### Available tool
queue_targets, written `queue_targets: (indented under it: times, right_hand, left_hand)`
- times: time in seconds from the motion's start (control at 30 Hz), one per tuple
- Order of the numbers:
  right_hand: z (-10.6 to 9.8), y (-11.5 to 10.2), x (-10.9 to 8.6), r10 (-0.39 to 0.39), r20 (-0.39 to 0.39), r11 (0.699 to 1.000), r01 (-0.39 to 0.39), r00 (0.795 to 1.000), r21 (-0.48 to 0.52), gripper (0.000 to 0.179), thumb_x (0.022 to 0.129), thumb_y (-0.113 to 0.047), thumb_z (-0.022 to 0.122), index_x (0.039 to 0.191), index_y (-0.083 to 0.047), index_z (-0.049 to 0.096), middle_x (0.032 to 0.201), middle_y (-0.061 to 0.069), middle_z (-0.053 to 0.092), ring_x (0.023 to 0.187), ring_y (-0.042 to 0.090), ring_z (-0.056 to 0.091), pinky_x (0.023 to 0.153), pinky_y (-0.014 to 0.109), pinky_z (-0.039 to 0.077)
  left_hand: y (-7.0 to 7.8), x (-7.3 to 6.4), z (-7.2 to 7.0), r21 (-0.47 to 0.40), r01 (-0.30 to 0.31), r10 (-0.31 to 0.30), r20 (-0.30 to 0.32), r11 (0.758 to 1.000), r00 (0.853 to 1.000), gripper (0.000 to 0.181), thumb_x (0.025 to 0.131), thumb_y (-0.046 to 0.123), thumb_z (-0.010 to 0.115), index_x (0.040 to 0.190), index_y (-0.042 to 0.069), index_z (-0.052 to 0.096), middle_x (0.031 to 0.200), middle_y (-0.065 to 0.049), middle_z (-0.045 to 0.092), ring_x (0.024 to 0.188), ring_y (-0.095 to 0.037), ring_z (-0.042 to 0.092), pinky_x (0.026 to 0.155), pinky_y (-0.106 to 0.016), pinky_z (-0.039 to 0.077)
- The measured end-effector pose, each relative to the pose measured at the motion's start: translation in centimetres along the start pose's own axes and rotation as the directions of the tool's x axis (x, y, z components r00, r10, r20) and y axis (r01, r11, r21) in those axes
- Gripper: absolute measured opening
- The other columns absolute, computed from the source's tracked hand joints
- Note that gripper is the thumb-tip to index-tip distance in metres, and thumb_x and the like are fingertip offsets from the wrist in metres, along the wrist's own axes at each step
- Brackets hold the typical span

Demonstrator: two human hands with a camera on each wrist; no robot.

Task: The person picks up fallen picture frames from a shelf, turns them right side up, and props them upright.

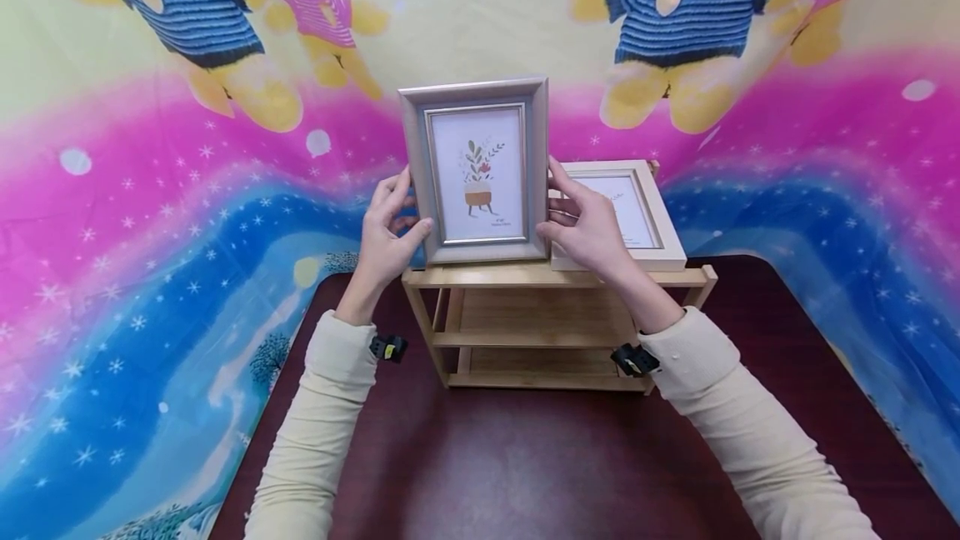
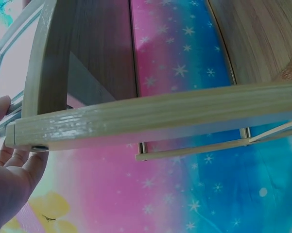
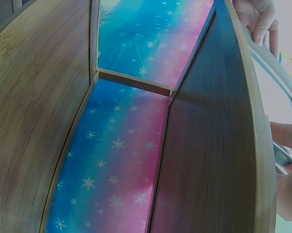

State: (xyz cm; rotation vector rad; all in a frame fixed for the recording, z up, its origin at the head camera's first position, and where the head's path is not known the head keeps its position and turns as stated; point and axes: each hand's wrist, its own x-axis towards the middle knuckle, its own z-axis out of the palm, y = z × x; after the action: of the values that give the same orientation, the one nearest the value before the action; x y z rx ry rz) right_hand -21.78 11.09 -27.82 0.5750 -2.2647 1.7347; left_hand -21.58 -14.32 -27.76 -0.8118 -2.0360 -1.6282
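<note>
A silver-beige picture frame (image 1: 472,190) with a potted-plant print stands nearly upright at the top left of a small wooden shelf rack (image 1: 525,277). My left hand (image 1: 386,232) grips its left side low down, thumb on the front edge and fingers round the side. On the opposite side my right hand (image 1: 588,219) holds it the same way, its thumb near the lower right corner. Behind that hand a cream picture frame (image 1: 667,227) lies tilted back on the rack's top, partly covered. In the left wrist view, the fingers (image 2: 19,160) sit beside the rack's corner.
The rack has two lower wooden shelves (image 1: 540,315) and stands toward the back of a dark red table (image 1: 510,457). A printed cloth (image 1: 480,15) with bears and snowflakes hangs behind and around the table. Black straps (image 1: 388,347) sit at both wrists.
</note>
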Motion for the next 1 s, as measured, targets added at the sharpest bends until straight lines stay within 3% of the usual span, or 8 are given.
queue_targets:
  times: [0.2, 0.5, 0.67, 0.73, 1.0]
  right_hand:
    - [0.0, -0.6, 0.4, -0.038, -0.043, 0.999, 0.036, 0.998, -0.039, 0.068, 0.080, 0.011, 0.057, 0.141, -0.009, 0.035, 0.123, 0.021, 0.052, 0.105, 0.029, 0.056, 0.086, 0.032, 0.046]
    - [-0.9, -3.1, 2.3, 0.003, -0.069, 0.985, -0.015, 0.998, -0.172, 0.051, 0.083, 0.000, 0.061, 0.132, -0.005, 0.048, 0.115, 0.014, 0.058, 0.100, 0.024, 0.057, 0.086, 0.036, 0.047]
    - [-1.3, -3.5, 2.8, -0.017, -0.057, 0.971, 0.003, 0.998, -0.240, 0.050, 0.082, 0.000, 0.062, 0.130, -0.006, 0.051, 0.109, 0.015, 0.063, 0.098, 0.023, 0.060, 0.084, 0.036, 0.047]
    - [-1.3, -3.5, 3.0, -0.027, -0.056, 0.967, 0.011, 0.998, -0.255, 0.049, 0.081, 0.001, 0.062, 0.129, -0.006, 0.052, 0.107, 0.016, 0.063, 0.098, 0.024, 0.061, 0.084, 0.037, 0.048]
    - [-1.0, -3.6, 3.8, -0.016, -0.077, 0.960, -0.006, 0.997, -0.281, 0.042, 0.083, -0.001, 0.059, 0.125, -0.005, 0.055, 0.108, 0.017, 0.062, 0.102, 0.026, 0.058, 0.087, 0.037, 0.046]
  left_hand:
    - [0.2, -0.3, 0.1, 0.031, -0.034, 0.034, -0.021, 0.999, 0.999, 0.063, 0.080, -0.017, 0.053, 0.137, -0.008, 0.027, 0.128, -0.029, 0.034, 0.102, -0.031, 0.048, 0.077, -0.027, 0.047]
    - [0.0, -0.4, 0.2, 0.099, -0.090, 0.093, -0.030, 0.991, 0.995, 0.061, 0.080, -0.017, 0.054, 0.135, -0.012, 0.029, 0.126, -0.030, 0.035, 0.100, -0.038, 0.050, 0.073, -0.025, 0.048]
    - [-1.7, -0.5, 0.3, 0.118, -0.100, 0.107, -0.057, 0.988, 0.993, 0.063, 0.080, -0.014, 0.057, 0.137, -0.006, 0.031, 0.128, -0.025, 0.037, 0.101, -0.033, 0.050, 0.073, -0.021, 0.047]
    - [-2.4, -0.6, 0.4, 0.136, -0.125, 0.135, -0.065, 0.983, 0.989, 0.064, 0.080, -0.012, 0.059, 0.138, -0.004, 0.031, 0.128, -0.024, 0.037, 0.101, -0.030, 0.051, 0.073, -0.020, 0.047]
    - [-2.4, -1.3, 1.2, 0.243, -0.247, 0.279, -0.110, 0.938, 0.954, 0.062, 0.079, -0.010, 0.061, 0.135, -0.008, 0.034, 0.122, -0.025, 0.039, 0.095, -0.028, 0.049, 0.069, -0.023, 0.049]
